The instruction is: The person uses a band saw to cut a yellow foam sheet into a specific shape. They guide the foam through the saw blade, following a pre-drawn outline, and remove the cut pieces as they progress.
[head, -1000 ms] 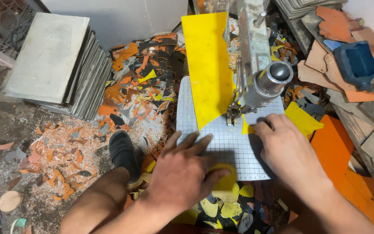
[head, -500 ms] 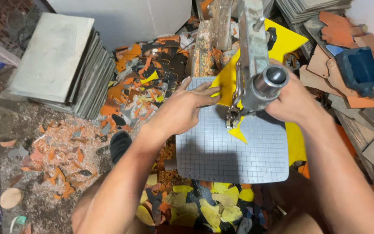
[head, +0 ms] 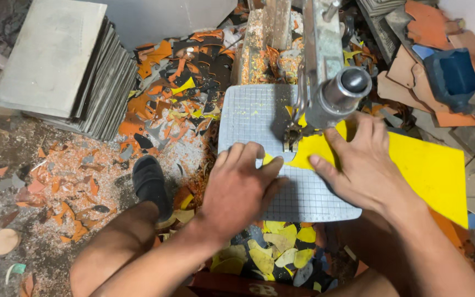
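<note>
Yellow sheet (head: 413, 165) lies flat on the grey gridded cutting table (head: 259, 115) of the machine, and we see its long axis run from the table's middle out past the right edge, where the wide end overhangs above the clutter. Its narrow end points left, toward the cutting head (head: 336, 96), and sits directly under that head near the table's centre.

We see the right hand (head: 366, 168) pressed palm-down on the sheet just right of the cutting head, fingers spread and flat, not curled around anything. The sheet extends from beneath this hand well out to the right, beyond the wrist.

We see the left hand (head: 243, 190) resting on the table's front half, left of the sheet's tip. Its fingers are extended and flat; the fingertips lie just beside the narrow yellow end, and we cannot tell whether they touch it.

Yellow offcuts (head: 279, 247) lie below the table's front edge. A stack of grey tiles (head: 56, 71) stands well to the left, and a black shoe (head: 150, 184) rests on the floor among orange scraps (head: 78, 192).
</note>
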